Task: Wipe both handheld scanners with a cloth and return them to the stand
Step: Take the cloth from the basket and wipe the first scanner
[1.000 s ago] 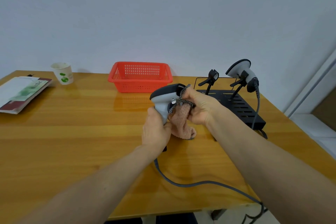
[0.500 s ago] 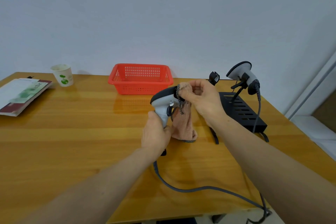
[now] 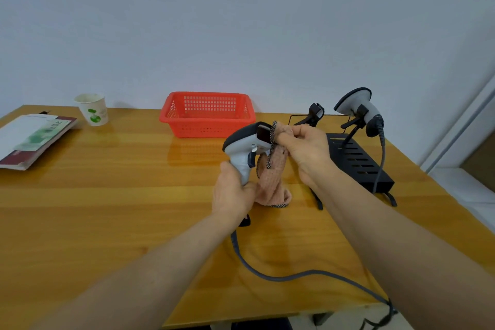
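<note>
My left hand (image 3: 232, 192) grips the handle of a grey and white scanner (image 3: 245, 145), held upright above the table with its window facing right. My right hand (image 3: 305, 147) pinches a pink cloth (image 3: 272, 177) against the scanner's front window; the rest of the cloth hangs down to the table. The scanner's grey cable (image 3: 281, 274) trails toward the table's front edge. A second scanner (image 3: 357, 107) sits in the right cradle of the black stand (image 3: 359, 162). The stand's left cradle (image 3: 314, 112) holds nothing.
A red plastic basket (image 3: 207, 114) stands at the back centre. A paper cup (image 3: 92, 108) and a booklet (image 3: 32, 136) lie at the back left of the wooden table (image 3: 107, 209). The second scanner's cable (image 3: 381, 158) hangs over the stand.
My right hand has lifted with the cloth from beside the scanner's trigger up to its front window. The scanner has tilted a little more upright in my left hand.
</note>
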The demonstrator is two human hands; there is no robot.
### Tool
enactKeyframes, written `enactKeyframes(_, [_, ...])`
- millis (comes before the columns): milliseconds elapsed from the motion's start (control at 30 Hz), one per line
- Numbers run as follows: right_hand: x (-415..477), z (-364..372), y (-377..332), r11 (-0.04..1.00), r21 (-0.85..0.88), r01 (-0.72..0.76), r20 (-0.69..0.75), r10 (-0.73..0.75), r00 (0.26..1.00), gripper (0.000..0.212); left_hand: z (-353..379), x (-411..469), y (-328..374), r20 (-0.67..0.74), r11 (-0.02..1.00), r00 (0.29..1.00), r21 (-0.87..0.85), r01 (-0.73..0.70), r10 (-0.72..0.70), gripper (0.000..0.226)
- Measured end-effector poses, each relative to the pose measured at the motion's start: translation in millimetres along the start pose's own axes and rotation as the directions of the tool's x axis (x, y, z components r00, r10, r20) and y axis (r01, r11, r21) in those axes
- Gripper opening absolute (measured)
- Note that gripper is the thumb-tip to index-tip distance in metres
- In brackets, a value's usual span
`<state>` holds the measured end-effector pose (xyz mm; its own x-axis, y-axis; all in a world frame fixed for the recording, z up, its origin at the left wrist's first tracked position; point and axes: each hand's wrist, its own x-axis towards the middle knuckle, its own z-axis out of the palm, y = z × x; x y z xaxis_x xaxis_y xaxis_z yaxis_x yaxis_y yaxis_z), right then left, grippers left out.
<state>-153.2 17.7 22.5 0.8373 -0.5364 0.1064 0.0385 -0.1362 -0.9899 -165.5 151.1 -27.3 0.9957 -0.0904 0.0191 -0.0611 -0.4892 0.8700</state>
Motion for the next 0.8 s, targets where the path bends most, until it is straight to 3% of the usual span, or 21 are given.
enactKeyframes(100, [0.5, -4.4, -2.1, 0.998, 0.014, -0.055, 0.061, 0.054, 0.997, 0.016, 1.1, 1.7, -1.9, 0.044, 0.997, 0.998, -0.055, 0.049, -0.047, 0.022])
enactKeyframes(167, [1.8, -11.2, -1.7, 0.970, 0.168, -0.178, 0.126, 0.158, 0.979, 0.013, 0.8, 2.7, -3.1, 0.063, 0.992, 0.996, -0.103, 0.071, -0.065, 0.023])
enactKeyframes(233, [2.7, -20.1, -3.1, 0.926, 0.300, -0.231, 0.094, 0.212, 0.973, 0.016, -0.3, 2.7, -3.2, 0.063, 0.988, 0.996, -0.140, 0.065, -0.057, 0.024])
enactKeyframes(367, [-2.8, -27.6, -8.7, 0.931, 0.356, -0.081, 0.121, 0.040, 0.992, 0.013, -1.3, 3.7, -1.6, 0.053, 0.980, 0.998, -0.195, 0.041, -0.031, 0.027])
enactKeyframes(433, [-8.5, -25.5, -10.5, 0.969, 0.245, 0.015, 0.188, -0.063, 0.980, 0.016, -0.3, 2.6, -2.1, 0.059, 0.977, 0.998, -0.210, 0.031, -0.019, 0.027])
enactKeyframes(500, [-12.1, -23.0, -9.3, 0.989, 0.145, 0.031, 0.249, -0.066, 0.966, 0.016, 1.8, 1.2, -5.2, 0.065, 0.977, 0.998, -0.214, 0.000, 0.014, 0.026])
enactKeyframes(667, [-12.7, -24.2, -10.6, 0.945, 0.226, -0.236, 0.340, 0.151, 0.928, 0.016, 4.7, -0.4, -13.2, 0.076, 0.972, 0.996, -0.234, -0.025, 0.043, 0.021])
enactKeyframes(800, [-14.0, -19.6, -10.9, 0.885, 0.303, -0.354, 0.357, 0.239, 0.903, 0.025, 4.6, 2.3, -14.8, 0.097, 0.967, 0.995, -0.255, 0.004, 0.022, 0.020])
